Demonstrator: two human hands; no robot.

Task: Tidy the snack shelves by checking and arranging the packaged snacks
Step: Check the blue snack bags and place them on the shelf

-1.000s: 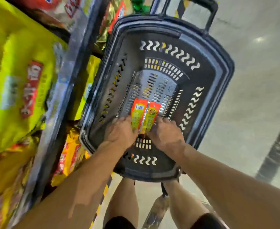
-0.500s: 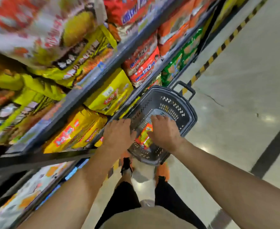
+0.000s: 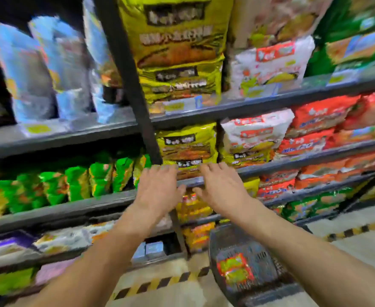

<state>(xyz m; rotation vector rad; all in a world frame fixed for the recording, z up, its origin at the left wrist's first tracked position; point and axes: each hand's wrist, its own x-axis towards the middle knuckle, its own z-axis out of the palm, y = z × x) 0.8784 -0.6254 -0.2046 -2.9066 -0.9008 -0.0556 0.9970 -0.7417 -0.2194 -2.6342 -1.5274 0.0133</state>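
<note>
Left hand (image 3: 159, 189) and right hand (image 3: 223, 189) both stretched forward, palms down, side by side with a narrow gap between the thumbs; fingers on each straight and slightly spread, holding nothing.

Yellow packs (image 3: 187, 147) stacked on the shelf (image 3: 270, 167) directly beyond my fingertips; the tips of both hands overlap the bottom edge of the lowest pack and the shelf's front lip. Contact or a small gap: cannot tell, the frame is smeared by motion.

The dark upright post (image 3: 138, 96) ends just above my left fingertips; white packs (image 3: 255, 136) sit just right of the yellow ones, red packs (image 3: 315, 129) further right; green bags (image 3: 82, 182) line the shelf to the left of my left hand.

Basket (image 3: 264, 260) on the floor below my right forearm, which covers its right side; red-and-green packets (image 3: 235, 270) lie inside it, count not readable.

Print on all packaging too blurred to read; price tags on the shelf lips show only as pale patches; my hands hide the lower front of the yellow stack; the bottom shelves at left break up into blocky colour; a yellow-black floor stripe (image 3: 160, 282) runs under my arms.
</note>
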